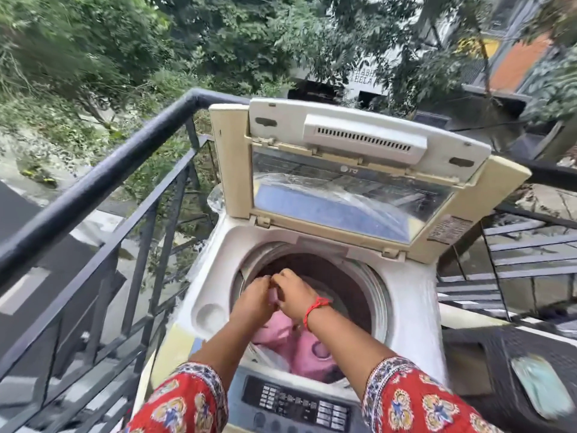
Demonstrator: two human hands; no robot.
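Nearest you, your red patterned sleeves (184,401) frame the dark grey control panel with pale buttons (296,404), which lies below your wrists, on the near edge of the cream plastic top-loading washing machine (412,307). Just beyond the panel, under both forearms and running up to your fingertips, the crumpled pink cloth (309,354) fills the near side of the round steel drum (374,295).

Your left hand (256,300) and right hand (293,296) meet over the drum's middle, knuckles almost touching. The fingers (263,281) of both are curled inward, and a fold of the pink cloth shows pinched between the two hands. A red thread wristband (315,307) sits on your right wrist, just behind that hand.

Left of your left fingers is a round moulded recess (209,314) in the machine's top. Beyond your fingertips the hinged cream lid with a clear window (352,185) stands tilted open. To the left, well apart from your hands, the black metal railing (93,189) runs away, with green trees (218,42) past it.
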